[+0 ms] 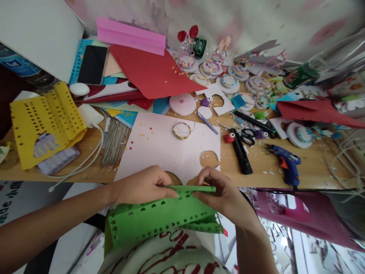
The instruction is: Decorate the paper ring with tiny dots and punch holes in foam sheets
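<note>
A green sheet of paper (151, 217), punched with rows of small stars and hearts, lies folded across my lap. My left hand (148, 185) pinches its folded top edge near the middle. At the right end of that same edge, my right hand (218, 192) grips the fold between thumb and fingers. Just beyond both hands is a pale pink sheet (159, 152) with round cutouts, bearing a beaded ring (181, 131) and a few paper bits.
Right of the pink sheet lie a black stapler (242, 152), black scissors (247, 137) and a blue glue gun (286, 163). To the left are a punched yellow sheet (45, 121), metal sticks (114, 142) and a phone (92, 64). Small decorated paper pieces (229, 82) crowd the back.
</note>
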The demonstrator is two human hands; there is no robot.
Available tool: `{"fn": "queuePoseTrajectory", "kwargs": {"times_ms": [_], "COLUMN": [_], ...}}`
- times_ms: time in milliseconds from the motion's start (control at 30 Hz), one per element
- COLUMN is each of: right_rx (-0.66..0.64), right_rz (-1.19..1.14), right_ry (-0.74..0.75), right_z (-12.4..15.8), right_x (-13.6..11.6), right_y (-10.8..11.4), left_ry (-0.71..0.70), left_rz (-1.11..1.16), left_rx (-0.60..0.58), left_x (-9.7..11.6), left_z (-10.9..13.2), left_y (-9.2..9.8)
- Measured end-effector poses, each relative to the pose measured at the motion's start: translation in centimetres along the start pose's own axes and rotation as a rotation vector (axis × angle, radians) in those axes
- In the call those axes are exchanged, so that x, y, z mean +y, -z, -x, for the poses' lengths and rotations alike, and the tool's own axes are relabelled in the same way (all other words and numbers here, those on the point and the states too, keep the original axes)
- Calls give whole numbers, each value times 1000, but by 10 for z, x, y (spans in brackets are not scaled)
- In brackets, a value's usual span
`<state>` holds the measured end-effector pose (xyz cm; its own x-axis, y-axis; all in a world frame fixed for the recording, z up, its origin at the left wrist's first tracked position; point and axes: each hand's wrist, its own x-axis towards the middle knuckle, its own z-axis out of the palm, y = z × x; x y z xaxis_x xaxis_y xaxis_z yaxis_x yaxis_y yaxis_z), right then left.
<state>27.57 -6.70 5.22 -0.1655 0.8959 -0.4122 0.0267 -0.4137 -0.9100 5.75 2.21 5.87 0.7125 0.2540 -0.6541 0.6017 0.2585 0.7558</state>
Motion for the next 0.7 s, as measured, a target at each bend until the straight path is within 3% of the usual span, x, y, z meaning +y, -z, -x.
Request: {"fn": "queuePoseTrajectory", "kwargs": {"times_ms": [233, 400, 500, 600, 700], "right_rx": [53, 74, 103, 200, 375], "right_rz": [153, 158, 183, 135, 80], "right_ry": [17, 21, 38, 43, 61], "right_z": [-4, -3, -3, -1, 6], "right_x": [-6, -2, -3, -1, 5], "right_y": [-4, -14, -17, -8, 14], "left_ry": [21, -154, -189, -135, -66], "left_rz": [38, -92, -117, -61, -47], "left_rx": [-20, 31, 93, 93, 125], "left_x": [7, 16, 22, 23, 19], "left_z": [5, 2, 0, 4, 14], "left_y": [2, -3, -7, -4, 7]}}
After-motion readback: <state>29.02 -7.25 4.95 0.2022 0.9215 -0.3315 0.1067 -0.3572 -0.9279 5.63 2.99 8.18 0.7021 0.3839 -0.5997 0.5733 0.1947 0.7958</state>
